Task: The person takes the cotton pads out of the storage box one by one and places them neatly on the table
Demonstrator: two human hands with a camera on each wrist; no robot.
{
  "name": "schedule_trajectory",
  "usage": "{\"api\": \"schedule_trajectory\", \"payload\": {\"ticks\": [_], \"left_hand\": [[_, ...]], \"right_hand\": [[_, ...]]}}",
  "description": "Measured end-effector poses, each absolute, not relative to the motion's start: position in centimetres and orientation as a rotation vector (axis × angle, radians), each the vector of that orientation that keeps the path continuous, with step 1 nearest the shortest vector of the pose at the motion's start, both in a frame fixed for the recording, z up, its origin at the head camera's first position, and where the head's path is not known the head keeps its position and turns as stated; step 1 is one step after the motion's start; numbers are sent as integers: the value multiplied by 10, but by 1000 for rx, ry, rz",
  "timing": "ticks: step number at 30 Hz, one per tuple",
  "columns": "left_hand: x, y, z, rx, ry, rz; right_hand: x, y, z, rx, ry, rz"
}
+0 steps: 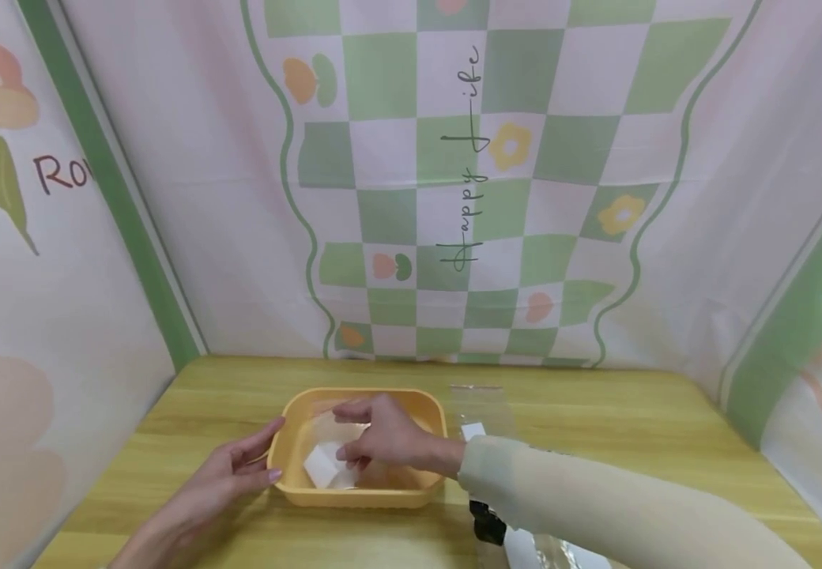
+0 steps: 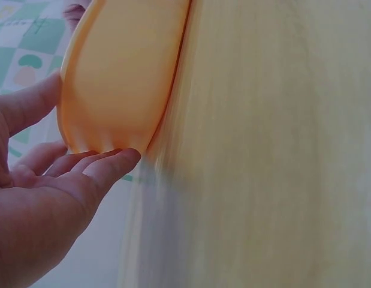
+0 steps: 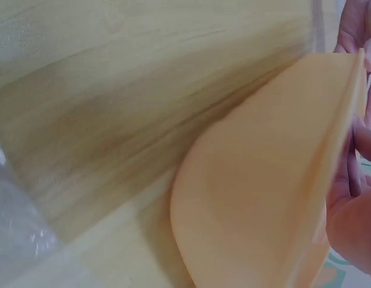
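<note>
A yellow-orange plastic basin sits on the wooden table. My left hand holds its left end, with the thumb by the rim and the other fingers against the outer wall, as the left wrist view shows. Inside the basin lies a clear plastic packet with a white piece in it. My right hand reaches in over the packet, thumb and index finger apart and close to it. In the right wrist view, the basin wall partly hides the right hand.
Right of the basin lies a flat clear plastic bag with a white tag. Under the right sleeve, a black item and more clear packaging show in part. Patterned cloth hangs behind the table.
</note>
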State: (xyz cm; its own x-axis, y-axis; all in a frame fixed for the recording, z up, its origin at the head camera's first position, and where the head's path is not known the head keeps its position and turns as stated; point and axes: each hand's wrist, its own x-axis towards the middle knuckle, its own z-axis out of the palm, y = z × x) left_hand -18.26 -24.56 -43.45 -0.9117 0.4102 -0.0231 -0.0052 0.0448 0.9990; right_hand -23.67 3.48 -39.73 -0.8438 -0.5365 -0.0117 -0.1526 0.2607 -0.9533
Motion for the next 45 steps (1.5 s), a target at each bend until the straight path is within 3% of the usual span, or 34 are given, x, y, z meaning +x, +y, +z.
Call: {"api": "schedule_trajectory", "payload": {"ticks": [24, 45], "left_hand": [[-183, -246, -438, 405, 2014, 1932], [-182, -246, -436, 326, 2020, 1908]], "right_hand": [[-243, 104, -334, -844, 2267, -1345], [-236, 209, -295, -733, 2423, -1364]]}}
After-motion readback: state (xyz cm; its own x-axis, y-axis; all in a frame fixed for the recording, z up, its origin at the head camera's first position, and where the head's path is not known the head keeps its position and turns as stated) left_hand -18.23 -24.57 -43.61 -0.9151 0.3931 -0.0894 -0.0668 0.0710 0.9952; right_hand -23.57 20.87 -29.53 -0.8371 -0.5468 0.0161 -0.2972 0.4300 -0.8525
